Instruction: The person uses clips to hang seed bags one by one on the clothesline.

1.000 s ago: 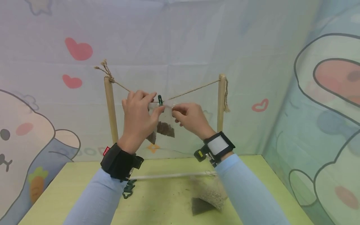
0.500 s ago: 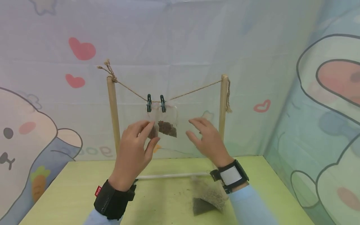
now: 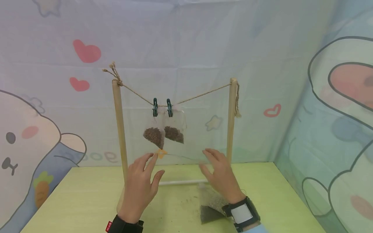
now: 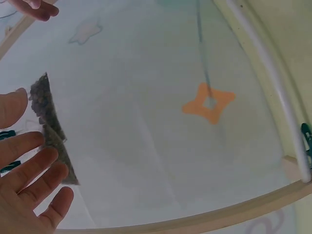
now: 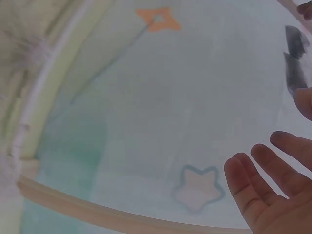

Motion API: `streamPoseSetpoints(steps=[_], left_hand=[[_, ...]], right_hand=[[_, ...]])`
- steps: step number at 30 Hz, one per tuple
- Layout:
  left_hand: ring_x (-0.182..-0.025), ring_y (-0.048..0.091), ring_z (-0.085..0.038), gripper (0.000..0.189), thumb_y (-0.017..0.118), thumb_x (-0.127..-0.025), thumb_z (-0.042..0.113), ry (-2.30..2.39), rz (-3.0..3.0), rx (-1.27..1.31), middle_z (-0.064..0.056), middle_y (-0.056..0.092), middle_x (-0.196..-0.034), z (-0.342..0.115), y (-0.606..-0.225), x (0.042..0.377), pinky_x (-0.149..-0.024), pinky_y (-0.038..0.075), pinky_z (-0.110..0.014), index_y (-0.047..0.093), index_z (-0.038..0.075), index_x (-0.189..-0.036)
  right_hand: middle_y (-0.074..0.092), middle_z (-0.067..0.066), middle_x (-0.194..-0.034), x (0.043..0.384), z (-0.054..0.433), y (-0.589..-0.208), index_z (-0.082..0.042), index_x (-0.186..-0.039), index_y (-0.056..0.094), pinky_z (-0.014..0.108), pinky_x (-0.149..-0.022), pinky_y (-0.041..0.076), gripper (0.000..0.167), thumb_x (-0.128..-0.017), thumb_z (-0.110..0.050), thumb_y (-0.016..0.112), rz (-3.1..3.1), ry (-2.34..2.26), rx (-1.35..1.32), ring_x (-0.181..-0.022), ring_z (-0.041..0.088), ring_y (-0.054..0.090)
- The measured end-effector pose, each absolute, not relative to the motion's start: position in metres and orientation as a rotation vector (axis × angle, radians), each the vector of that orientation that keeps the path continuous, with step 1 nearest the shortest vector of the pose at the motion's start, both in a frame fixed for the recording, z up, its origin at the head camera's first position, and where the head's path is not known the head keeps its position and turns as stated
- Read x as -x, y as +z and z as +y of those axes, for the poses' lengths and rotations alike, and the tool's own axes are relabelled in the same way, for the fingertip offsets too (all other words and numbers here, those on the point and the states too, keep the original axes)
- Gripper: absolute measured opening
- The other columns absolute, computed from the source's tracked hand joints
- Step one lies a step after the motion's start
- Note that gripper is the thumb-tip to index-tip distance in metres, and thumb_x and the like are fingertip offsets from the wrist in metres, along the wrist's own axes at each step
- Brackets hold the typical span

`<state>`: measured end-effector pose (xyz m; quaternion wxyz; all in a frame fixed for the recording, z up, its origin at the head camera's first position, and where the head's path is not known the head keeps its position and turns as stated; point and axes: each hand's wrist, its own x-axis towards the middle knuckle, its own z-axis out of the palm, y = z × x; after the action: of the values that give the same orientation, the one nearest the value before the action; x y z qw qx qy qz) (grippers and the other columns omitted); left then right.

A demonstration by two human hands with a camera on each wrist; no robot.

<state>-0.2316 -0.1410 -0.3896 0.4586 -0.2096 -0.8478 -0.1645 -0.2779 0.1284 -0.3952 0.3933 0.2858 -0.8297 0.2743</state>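
Two clear bags with dark brown granules hang side by side from a sagging rope [image 3: 204,94]. A dark green clothespin [image 3: 155,107] holds the left bag [image 3: 153,136], and a second clothespin [image 3: 169,107] holds the right bag [image 3: 174,133]. My left hand [image 3: 141,184] is just below the left bag, fingers relaxed and holding nothing. Lower right of the bags is my right hand [image 3: 220,173], likewise loose and holding nothing. In the left wrist view the bags [image 4: 53,126] show beyond the left fingers [image 4: 34,168].
Two wooden posts [image 3: 118,126] carry the rope, joined low down by a white bar [image 3: 183,182]. On the yellow-green table [image 3: 96,191] lie bags of grey and dark grains [image 3: 209,213], partly behind the right hand. A green clothespin [image 4: 307,139] lies near the bar. A cartoon-printed cloth [image 3: 180,42] stands behind.
Both hands have let go of the hanging bags and clothespin and moved down, the right also outward. The two bags now hang freely from the rope.
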Motion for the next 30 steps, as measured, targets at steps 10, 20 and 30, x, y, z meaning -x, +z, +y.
streamPoseSetpoints(steps=[10, 20, 30], left_hand=[[-0.109, 0.063, -0.037, 0.048, 0.083, -0.088, 0.020, -0.407, -2.172, 0.447, -0.019, 0.066, -0.124, -0.138, -0.432, 0.226, -0.087, 0.050, -0.054, 0.069, -0.004, -0.127], [-0.102, 0.066, -0.034, 0.043, 0.082, -0.089, 0.026, -0.391, -2.250, 0.434, -0.015, 0.070, -0.116, -0.136, -0.465, 0.231, -0.080, 0.054, -0.051, 0.072, 0.000, -0.122], [-0.097, 0.067, -0.032, 0.039, 0.083, -0.088, 0.023, -0.389, -2.280, 0.425, -0.015, 0.070, -0.112, -0.142, -0.480, 0.236, -0.078, 0.055, -0.050, 0.074, 0.000, -0.118]], right_hand=[[0.065, 0.019, -0.128, 0.265, 0.129, -0.450, 0.003, -0.129, 0.068, 0.052, -0.097, 0.054, 0.044, -0.089, -0.011, 0.081, -2.230, 0.751, -0.585, -0.118, 0.039, 0.062], [0.067, 0.016, -0.120, 0.258, 0.129, -0.476, 0.004, -0.124, 0.070, 0.048, -0.091, 0.057, 0.040, -0.089, -0.009, 0.081, -2.297, 0.835, -0.504, -0.111, 0.034, 0.067], [0.065, 0.007, -0.102, 0.257, 0.122, -0.477, -0.001, -0.117, 0.073, 0.028, -0.070, 0.056, 0.025, -0.095, -0.012, 0.075, -2.403, 0.892, -0.453, -0.087, 0.019, 0.067]])
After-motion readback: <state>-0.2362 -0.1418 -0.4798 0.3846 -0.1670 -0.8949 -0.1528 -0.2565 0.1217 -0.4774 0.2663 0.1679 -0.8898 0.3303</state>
